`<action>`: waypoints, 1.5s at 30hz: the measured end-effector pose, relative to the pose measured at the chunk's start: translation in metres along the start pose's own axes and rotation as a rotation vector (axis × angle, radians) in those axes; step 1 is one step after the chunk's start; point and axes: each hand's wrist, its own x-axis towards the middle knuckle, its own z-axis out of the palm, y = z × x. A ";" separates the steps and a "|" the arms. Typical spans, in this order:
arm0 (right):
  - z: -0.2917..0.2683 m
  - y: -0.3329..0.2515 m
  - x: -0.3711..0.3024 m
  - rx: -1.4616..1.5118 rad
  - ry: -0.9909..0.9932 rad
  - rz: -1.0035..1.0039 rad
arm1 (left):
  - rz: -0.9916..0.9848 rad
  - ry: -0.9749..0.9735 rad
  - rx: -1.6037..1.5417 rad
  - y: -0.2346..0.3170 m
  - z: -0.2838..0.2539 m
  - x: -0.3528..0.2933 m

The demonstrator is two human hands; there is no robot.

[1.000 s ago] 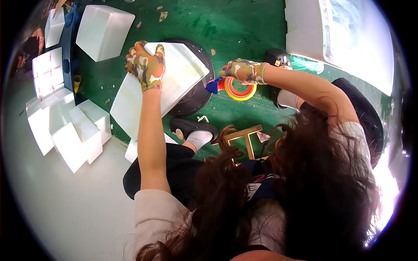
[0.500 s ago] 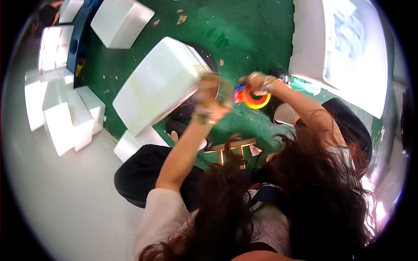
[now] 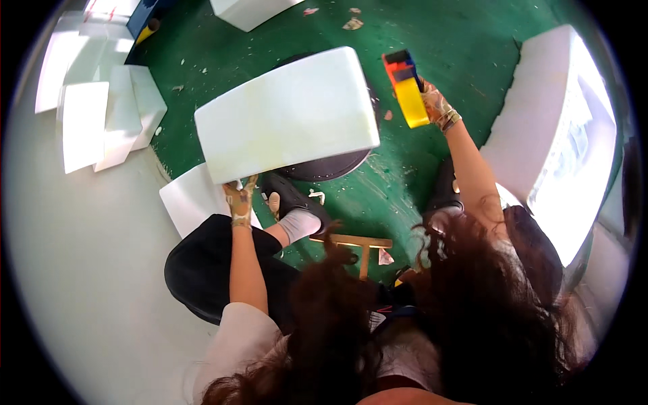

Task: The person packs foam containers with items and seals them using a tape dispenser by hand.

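Note:
A white foam box (image 3: 287, 111) lies tilted across a dark round stand (image 3: 327, 167) on the floor before me. At its near left edge, my left hand (image 3: 239, 202), in a patterned glove, grips the box from below; its fingertips are partly hidden by the box. To the right of the box and apart from it, my right hand (image 3: 437, 108), gloved alike, is closed round a tape dispenser (image 3: 403, 75). The dispenser is red and blue with a dark end and carries a roll of yellow tape (image 3: 412, 102).
White foam pieces (image 3: 116, 118) stand stacked at the left, and another white box (image 3: 253, 10) is at the far edge. A large white foam box (image 3: 533, 115) stands at the right. By my feet are a wooden stool frame (image 3: 354, 241) and scraps on the green floor (image 3: 466, 40).
My left hand has moved down and left to the box's near edge. My right hand has moved forward and right with the tape dispenser. The box has turned, and the view has shifted.

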 end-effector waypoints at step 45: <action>0.063 0.134 -0.040 0.558 0.238 -0.430 | 0.506 -0.033 0.923 0.057 0.149 0.018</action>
